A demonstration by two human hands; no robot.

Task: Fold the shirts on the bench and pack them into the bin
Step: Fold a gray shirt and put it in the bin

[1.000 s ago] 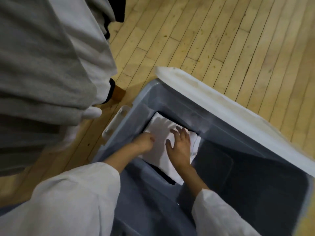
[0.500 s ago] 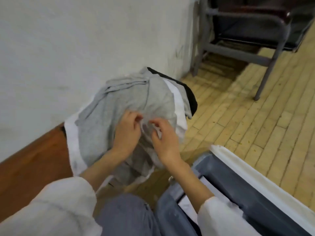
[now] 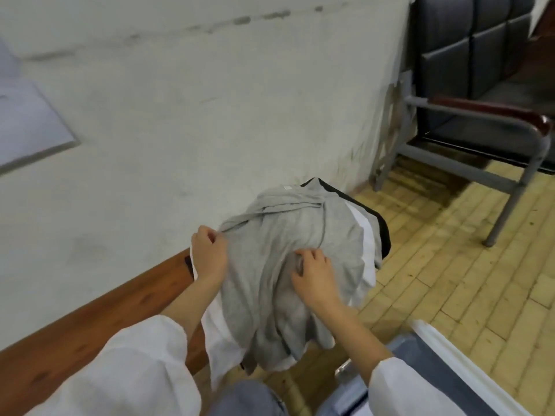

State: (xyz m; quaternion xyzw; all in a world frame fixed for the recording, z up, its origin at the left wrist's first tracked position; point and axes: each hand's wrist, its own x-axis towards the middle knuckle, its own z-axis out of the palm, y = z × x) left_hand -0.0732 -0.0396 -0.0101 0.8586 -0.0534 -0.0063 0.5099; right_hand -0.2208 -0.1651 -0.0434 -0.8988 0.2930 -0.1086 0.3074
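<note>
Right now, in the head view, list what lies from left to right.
Wooden bench, left hand, right hand, black shirt, chair. The grey shirt spans both hands, so it is omitted.

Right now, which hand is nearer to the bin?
Right. The right hand grips the grey shirt on the side facing the bin; the left hand grips its opposite edge, farther away.

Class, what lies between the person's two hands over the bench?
Head view: the grey shirt fills the stretch between the left hand and the right hand; both hold its cloth.
</note>
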